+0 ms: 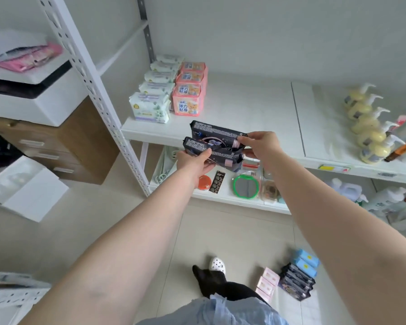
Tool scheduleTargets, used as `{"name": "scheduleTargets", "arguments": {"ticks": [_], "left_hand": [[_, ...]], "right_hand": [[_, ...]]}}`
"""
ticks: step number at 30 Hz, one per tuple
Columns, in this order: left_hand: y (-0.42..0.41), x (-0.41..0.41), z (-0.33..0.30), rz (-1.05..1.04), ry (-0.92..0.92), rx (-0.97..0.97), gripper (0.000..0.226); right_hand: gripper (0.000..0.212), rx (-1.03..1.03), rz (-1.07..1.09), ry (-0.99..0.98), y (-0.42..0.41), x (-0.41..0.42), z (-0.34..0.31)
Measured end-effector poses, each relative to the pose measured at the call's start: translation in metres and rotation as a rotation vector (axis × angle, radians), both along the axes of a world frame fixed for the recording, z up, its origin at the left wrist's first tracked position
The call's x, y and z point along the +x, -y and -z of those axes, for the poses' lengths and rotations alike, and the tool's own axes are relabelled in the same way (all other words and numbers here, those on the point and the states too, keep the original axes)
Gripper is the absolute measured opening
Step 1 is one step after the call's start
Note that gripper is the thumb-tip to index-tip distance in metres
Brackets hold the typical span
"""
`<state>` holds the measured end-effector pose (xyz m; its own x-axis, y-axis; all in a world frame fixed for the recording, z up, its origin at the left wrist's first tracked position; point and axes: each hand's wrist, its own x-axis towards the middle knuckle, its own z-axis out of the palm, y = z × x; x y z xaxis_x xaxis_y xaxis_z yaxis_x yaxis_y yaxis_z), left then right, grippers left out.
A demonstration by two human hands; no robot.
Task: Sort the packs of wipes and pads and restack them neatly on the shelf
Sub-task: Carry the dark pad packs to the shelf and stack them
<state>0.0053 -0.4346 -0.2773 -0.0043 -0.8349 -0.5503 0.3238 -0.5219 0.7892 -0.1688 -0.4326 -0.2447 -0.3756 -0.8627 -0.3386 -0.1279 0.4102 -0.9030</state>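
Mid-sort: left hand (195,160) & right hand (258,143) both pinch the dark packs (217,143), held just in front of the shelf (244,106) edge. Next, prob. set them down right of the pink packs (189,90) — aligned, no toppling.

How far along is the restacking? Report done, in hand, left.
Done: white wipes and pink packs stand in two neat rows at the shelf left end. In hand: left hand and right hand hold dark packs before the shelf. Left: blue packs, more dark ones and light pink packs on the floor.
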Motion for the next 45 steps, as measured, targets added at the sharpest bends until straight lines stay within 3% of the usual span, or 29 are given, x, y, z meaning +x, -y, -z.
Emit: {"name": "scheduleTargets", "arguments": {"ticks": [10, 14, 18, 21, 25, 27, 30, 33, 36, 38, 40, 42, 45], "left_hand": [[0.133, -0.038, 0.023, -0.049, 0.003, 0.085, 0.056], [0.169, -0.058, 0.029, -0.011, -0.045, 0.122, 0.062], [0.207, -0.074, 0.043, 0.023, 0.012, 0.144, 0.067], [0.228, -0.083, 0.057, 0.105, 0.031, 0.148, 0.069], [0.250, -0.090, 0.065, 0.203, 0.056, 0.153, 0.045], [0.257, -0.094, 0.065, 0.202, 0.060, 0.153, 0.052], [0.261, -0.100, 0.060, 0.231, 0.069, 0.150, 0.045], [0.264, -0.097, 0.049, 0.370, 0.071, 0.150, 0.039], [0.273, -0.078, 0.031, 0.670, 0.380, 0.061, 0.033], [0.281, -0.066, 0.017, 0.822, 0.861, -0.176, 0.030], [0.292, -0.063, 0.005, 0.759, 1.278, -0.517, 0.037], [0.304, -0.073, -0.001, 0.750, 1.349, -0.791, 0.058], [0.323, -0.094, 0.007, 1.083, 1.423, -0.934, 0.105]], "right_hand": [[0.008, 0.040, -0.061, -0.040, 0.125, -0.047, 0.011], [0.020, 0.063, -0.047, -0.014, 0.160, -0.060, 0.019], [0.007, 0.118, -0.029, 0.027, 0.192, -0.075, 0.035], [0.018, 0.173, -0.029, 0.015, 0.205, -0.085, 0.050], [0.021, 0.225, -0.076, 0.141, 0.209, -0.086, 0.054], [0.027, 0.255, -0.173, 0.171, 0.208, -0.088, 0.053], [0.039, 0.221, -0.252, 0.225, 0.208, -0.093, 0.056], [0.047, 0.144, -0.170, 0.245, 0.217, -0.098, 0.061], [0.041, 0.116, -0.144, 0.256, 0.229, -0.105, 0.066], [0.040, 0.121, -0.155, 0.251, 0.235, -0.112, 0.068], [0.039, 0.118, -0.154, 0.236, 0.241, -0.119, 0.069], [0.038, 0.115, -0.156, 0.217, 0.247, -0.125, 0.068], [0.040, 0.097, -0.159, 0.185, 0.254, -0.131, 0.070]]}}
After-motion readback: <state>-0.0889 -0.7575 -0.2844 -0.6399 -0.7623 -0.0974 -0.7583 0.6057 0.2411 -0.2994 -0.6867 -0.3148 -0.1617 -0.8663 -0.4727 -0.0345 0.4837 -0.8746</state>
